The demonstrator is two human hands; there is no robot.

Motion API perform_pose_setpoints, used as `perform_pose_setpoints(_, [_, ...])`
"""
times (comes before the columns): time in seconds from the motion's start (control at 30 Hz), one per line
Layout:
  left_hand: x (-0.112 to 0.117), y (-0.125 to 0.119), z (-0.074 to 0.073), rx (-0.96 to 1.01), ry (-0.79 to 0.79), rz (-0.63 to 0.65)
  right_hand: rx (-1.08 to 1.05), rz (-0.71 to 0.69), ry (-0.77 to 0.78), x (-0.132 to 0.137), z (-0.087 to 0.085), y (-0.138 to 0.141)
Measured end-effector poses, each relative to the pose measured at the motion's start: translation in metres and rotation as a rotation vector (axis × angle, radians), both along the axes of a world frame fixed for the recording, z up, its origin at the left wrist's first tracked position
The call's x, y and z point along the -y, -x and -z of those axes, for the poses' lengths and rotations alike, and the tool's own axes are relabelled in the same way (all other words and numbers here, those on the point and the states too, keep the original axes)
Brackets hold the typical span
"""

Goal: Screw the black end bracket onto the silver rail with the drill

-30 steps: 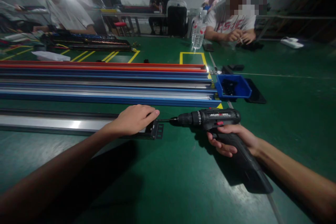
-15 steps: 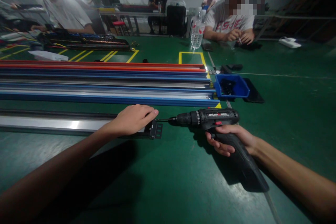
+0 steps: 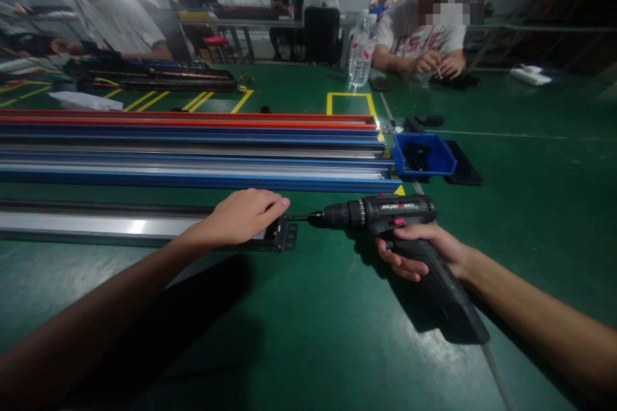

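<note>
My left hand lies palm down with its fingers curled over the right end of a long black and silver rail on the green table. A black end bracket sticks out just beyond my fingertips. My right hand is wrapped round the grip of a black cordless drill. The drill lies level, and its bit points left and meets the rail's end at the bracket.
A stack of long red, blue and silver rails lies behind the black rail. A blue bin of small dark parts stands at its right end, beside a black pad. Water bottles and several seated people are farther back.
The view has shifted slightly, so hands, rail and drill sit a little higher in frame. Both hands keep the same hold and the bit stays at the rail's end.
</note>
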State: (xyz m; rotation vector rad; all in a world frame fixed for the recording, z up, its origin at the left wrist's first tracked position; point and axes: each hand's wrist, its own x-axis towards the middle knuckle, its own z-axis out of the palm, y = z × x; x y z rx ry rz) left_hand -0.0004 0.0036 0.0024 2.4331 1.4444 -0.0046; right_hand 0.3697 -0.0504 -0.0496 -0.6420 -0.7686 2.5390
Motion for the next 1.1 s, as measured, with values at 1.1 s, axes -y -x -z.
perform_pose_setpoints(1.1, [-0.0015,0.0019,0.0026,-0.043,-0.006,-0.011,0.020,0.002,-0.051,0.0041,-0.0008,0.0026])
